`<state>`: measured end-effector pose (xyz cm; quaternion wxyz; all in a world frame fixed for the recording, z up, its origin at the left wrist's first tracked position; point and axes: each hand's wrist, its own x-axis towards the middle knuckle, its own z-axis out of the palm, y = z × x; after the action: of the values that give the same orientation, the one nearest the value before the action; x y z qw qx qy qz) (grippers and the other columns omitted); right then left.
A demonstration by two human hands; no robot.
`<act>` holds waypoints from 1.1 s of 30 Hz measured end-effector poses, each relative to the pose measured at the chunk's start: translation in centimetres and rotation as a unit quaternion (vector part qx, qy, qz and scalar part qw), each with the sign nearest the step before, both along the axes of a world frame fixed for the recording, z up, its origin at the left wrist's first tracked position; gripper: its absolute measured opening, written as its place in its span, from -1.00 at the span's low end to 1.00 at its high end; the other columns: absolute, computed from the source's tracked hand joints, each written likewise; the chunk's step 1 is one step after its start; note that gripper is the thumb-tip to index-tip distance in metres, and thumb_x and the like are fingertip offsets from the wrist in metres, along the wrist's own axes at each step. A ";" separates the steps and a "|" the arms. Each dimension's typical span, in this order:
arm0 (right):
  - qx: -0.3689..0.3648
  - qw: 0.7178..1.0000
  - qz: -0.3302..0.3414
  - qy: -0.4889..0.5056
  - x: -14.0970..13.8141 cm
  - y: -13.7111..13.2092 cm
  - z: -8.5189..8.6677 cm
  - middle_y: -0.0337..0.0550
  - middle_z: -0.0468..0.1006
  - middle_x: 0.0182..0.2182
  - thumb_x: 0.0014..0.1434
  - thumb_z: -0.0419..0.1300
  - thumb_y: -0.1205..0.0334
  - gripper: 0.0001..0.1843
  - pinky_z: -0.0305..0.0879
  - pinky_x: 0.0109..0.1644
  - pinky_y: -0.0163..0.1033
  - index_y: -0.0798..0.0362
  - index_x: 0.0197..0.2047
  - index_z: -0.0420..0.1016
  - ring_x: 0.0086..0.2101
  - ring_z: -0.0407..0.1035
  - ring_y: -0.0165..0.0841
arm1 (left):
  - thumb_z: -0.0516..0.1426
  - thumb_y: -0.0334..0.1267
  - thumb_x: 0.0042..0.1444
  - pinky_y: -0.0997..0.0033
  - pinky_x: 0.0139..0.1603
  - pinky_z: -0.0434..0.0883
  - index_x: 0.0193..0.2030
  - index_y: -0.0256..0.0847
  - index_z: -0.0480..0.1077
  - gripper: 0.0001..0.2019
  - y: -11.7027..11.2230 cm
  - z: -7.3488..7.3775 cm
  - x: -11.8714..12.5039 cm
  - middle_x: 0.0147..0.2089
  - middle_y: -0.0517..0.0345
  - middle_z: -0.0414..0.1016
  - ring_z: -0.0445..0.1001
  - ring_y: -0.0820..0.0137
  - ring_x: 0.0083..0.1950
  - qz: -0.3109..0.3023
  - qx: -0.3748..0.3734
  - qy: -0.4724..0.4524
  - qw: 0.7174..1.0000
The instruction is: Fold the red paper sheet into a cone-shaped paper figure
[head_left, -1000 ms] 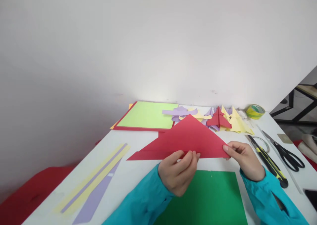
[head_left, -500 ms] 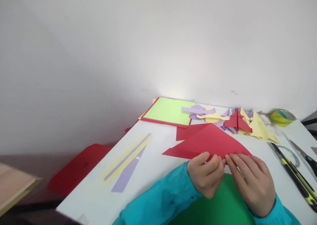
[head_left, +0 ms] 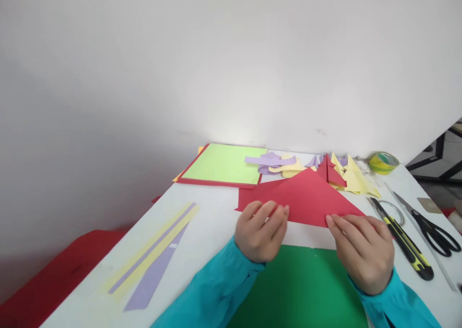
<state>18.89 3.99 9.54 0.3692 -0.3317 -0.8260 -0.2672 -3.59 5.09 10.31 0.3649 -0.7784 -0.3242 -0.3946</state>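
Head view: a folded red paper [head_left: 303, 200] is in front of the person, above the middle of the white worktop [head_left: 202, 231], its peak towards the wall [head_left: 231, 68]. The right hand [head_left: 364, 253] has its grip closed on the near edge, thumb and fingers together at the paper's right part. The left hand [head_left: 262, 231] is curled at the same edge further left, fingertips bunched together; I cannot tell whether paper lies between them. Both wrists are in turquoise sleeves [head_left: 205, 282].

A darker red piece [head_left: 249, 195] shows behind the paper's left end. Nearer the person, a green sheet [head_left: 303, 289] lies flat between the forearms. Beyond, a lime sheet [head_left: 224, 164] lies on red sheets, with curled purple pieces [head_left: 269, 160] and a yellow piece [head_left: 288, 170] beside it. Further right stand a small red folded shape [head_left: 327, 171], yellow folded shapes [head_left: 355, 181] and a roll of tape [head_left: 382, 164].

On the right side lie a yellow-and-black cutter [head_left: 406, 243] and black-handled scissors [head_left: 435, 234], well apart from the purple and yellow strips [head_left: 157, 275] on the left.
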 end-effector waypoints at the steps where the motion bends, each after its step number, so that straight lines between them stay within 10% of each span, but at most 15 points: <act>1: 0.005 1.000 -0.005 0.006 0.1 0.1 0.1 -0.10 0.62 -0.27 0.10 0.21 0.49 -0.74 0.21 -0.19 -0.10 0.17 -0.11 0.48 -0.25 0.43 -0.23 | 0.19 -0.56 0.02 0.30 -0.37 0.31 -0.36 -0.34 0.45 -0.91 0.1 0.2 -0.4 -0.39 0.08 0.55 0.46 0.32 -0.31 0.007 0.012 0.008 1.000; 20: 0.125 0.987 -0.084 0.047 1.9 2.0 -0.4 -0.14 0.62 -0.32 -0.01 0.28 0.49 -0.66 0.22 -0.22 -0.15 0.10 -0.12 0.50 -0.28 0.42 -0.29 | 0.29 -0.47 -0.07 0.31 -0.41 0.32 -0.39 -0.31 0.48 -0.91 1.3 2.1 -4.1 -0.43 0.08 0.57 0.49 0.24 -0.36 0.075 0.116 0.114 0.984; 26: 0.143 0.979 -0.123 0.078 2.3 2.8 -0.6 -0.17 0.62 -0.33 -0.02 0.31 0.46 -0.66 0.20 -0.22 -0.17 0.07 -0.13 0.50 -0.31 0.41 -0.31 | 0.31 -0.21 -0.06 0.38 -0.50 0.26 -0.52 -0.24 0.42 -0.80 2.3 0.6 -4.1 -0.54 0.11 0.48 0.40 0.33 -0.47 0.056 -0.015 -0.106 0.993; 28: 0.146 0.977 -0.129 0.084 2.2 2.8 -0.9 -0.17 0.62 -0.34 -0.02 0.31 0.46 -0.67 0.20 -0.22 -0.17 0.07 -0.15 0.51 -0.31 0.41 -0.31 | 0.32 -0.11 -0.10 0.41 -0.46 0.32 -0.57 -0.21 0.44 -0.75 2.1 -0.1 -3.0 -0.56 0.14 0.45 0.37 0.40 -0.49 -0.023 -0.182 -0.277 0.943; 29: 0.143 0.978 -0.125 0.085 2.0 2.7 -1.1 -0.16 0.62 -0.33 -0.01 0.30 0.46 -0.68 0.20 -0.21 -0.17 0.08 -0.15 0.51 -0.31 0.41 -0.31 | 0.32 -0.08 -0.11 0.43 -0.45 0.32 -0.58 -0.20 0.46 -0.74 1.8 -0.6 -2.2 -0.56 0.15 0.44 0.37 0.43 -0.49 -0.068 -0.292 -0.360 0.883; 31: 0.130 0.983 -0.105 0.077 1.4 2.3 -1.7 -0.15 0.62 -0.31 0.03 0.26 0.46 -0.71 0.20 -0.18 -0.16 0.09 -0.13 0.51 -0.28 0.41 -0.31 | 0.33 0.05 -0.22 0.45 -0.50 0.28 -0.62 -0.23 0.49 -0.65 0.8 -1.7 0.0 -0.55 0.10 0.45 0.35 0.44 -0.50 -0.183 -0.546 -0.484 0.659; 33: 0.107 0.990 -0.073 0.056 0.6 1.5 -2.5 -0.13 0.61 -0.28 0.09 0.20 0.44 -0.74 0.20 -0.16 -0.15 0.12 -0.11 0.51 -0.23 0.40 -0.30 | 0.22 0.29 -0.23 0.45 -0.59 0.23 -0.57 -0.28 0.51 -0.45 -0.3 -3.1 2.4 -0.59 0.07 0.42 0.29 0.47 -0.60 -0.211 -0.611 -0.502 0.575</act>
<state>19.46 5.53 7.07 0.4277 -0.3641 -0.7441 -0.3616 -1.15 4.79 7.23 -0.5117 -0.5405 -0.4463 -0.4969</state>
